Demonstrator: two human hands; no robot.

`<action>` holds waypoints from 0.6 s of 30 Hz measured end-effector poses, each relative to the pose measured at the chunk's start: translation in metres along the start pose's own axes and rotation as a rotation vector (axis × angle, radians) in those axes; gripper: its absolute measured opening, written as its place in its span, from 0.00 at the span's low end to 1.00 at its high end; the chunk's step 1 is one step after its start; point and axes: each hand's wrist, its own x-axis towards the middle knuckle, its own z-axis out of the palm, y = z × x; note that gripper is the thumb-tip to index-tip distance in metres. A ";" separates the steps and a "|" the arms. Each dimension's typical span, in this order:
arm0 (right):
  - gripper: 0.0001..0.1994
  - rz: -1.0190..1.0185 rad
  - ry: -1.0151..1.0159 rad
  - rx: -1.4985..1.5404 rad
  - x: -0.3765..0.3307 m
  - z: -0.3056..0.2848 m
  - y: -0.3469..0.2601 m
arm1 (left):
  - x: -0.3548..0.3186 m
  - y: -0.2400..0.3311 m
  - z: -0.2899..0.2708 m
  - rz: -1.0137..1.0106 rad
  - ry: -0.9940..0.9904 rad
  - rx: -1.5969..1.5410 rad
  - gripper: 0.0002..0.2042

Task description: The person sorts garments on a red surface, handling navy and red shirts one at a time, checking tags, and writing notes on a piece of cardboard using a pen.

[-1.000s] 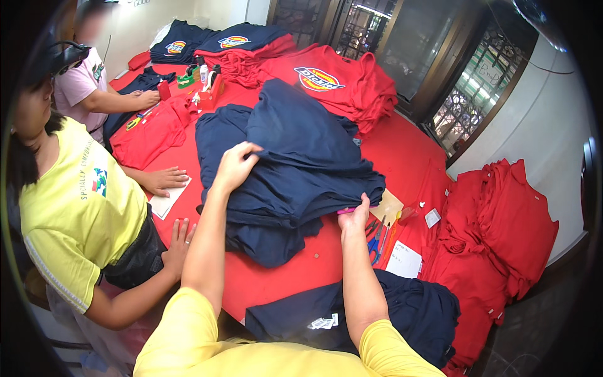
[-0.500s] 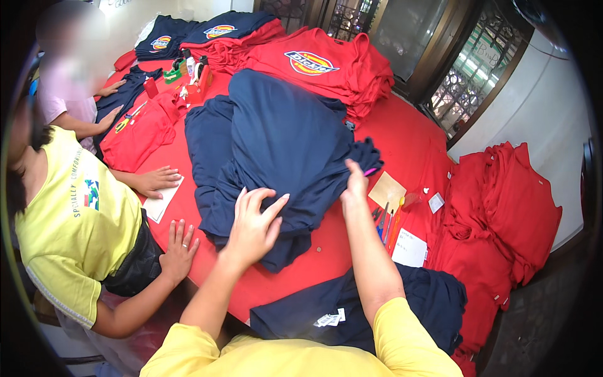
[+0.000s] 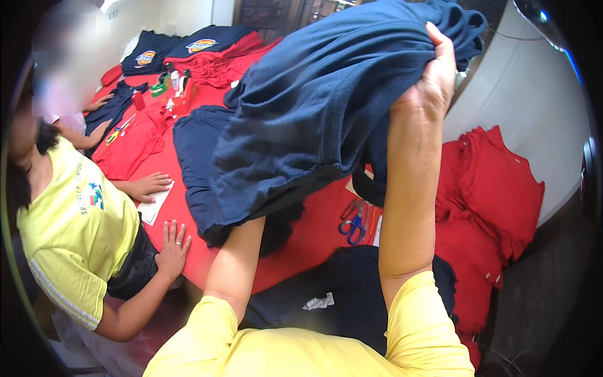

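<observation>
My right hand [image 3: 433, 75] is raised at the upper right, its fingers wrapped round a bunched part of a navy shirt [image 3: 308, 94]. The lifted shirt hangs in folds down to the left, with stitched seams and a hem edge showing. My left forearm [image 3: 239, 261] reaches up under the hanging cloth, which hides my left hand and its fingers. Beneath and left of it, more folded navy cloth [image 3: 201, 157] lies on the red table. Nearer my body rests another navy garment [image 3: 352, 283] with white labels [image 3: 319, 302].
Blue-handled scissors [image 3: 353, 226] lie right of centre. Red garments [image 3: 483, 195] are heaped at the right, and red and navy ones [image 3: 210, 47] at the back. To the left, a co-worker in yellow rests hands [image 3: 173, 254] on the table edge; another person stands beyond.
My right hand has risen, lifting the navy shirt off the pile toward the upper right. My left hand, which lay on top of the cloth, is now under it. The scissors show more fully.
</observation>
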 end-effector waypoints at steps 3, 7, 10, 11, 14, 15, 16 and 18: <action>0.12 0.013 -0.309 -0.047 -0.005 -0.031 -0.087 | -0.016 0.031 0.013 0.057 0.026 0.081 0.25; 0.12 -0.111 -0.216 -0.217 -0.065 -0.037 -0.152 | -0.060 0.074 0.027 0.176 0.008 0.253 0.25; 0.12 -0.165 -0.145 -0.389 -0.113 -0.032 -0.193 | -0.109 0.104 0.045 0.246 -0.052 0.395 0.25; 0.12 -0.165 -0.130 -0.438 -0.130 -0.033 -0.202 | -0.129 0.112 0.047 0.258 -0.067 0.446 0.25; 0.11 -0.173 -0.098 -0.629 -0.182 -0.028 -0.232 | -0.177 0.116 0.065 0.280 -0.146 0.562 0.25; 0.11 -0.164 -0.102 -0.676 -0.198 -0.022 -0.237 | -0.198 0.125 0.065 0.289 -0.148 0.615 0.25; 0.11 -0.146 -0.104 -0.727 -0.214 -0.018 -0.240 | -0.215 0.131 0.066 0.295 -0.150 0.666 0.25; 0.11 -0.110 -0.102 -0.862 -0.245 -0.011 -0.244 | -0.240 0.127 0.070 0.288 -0.172 0.729 0.26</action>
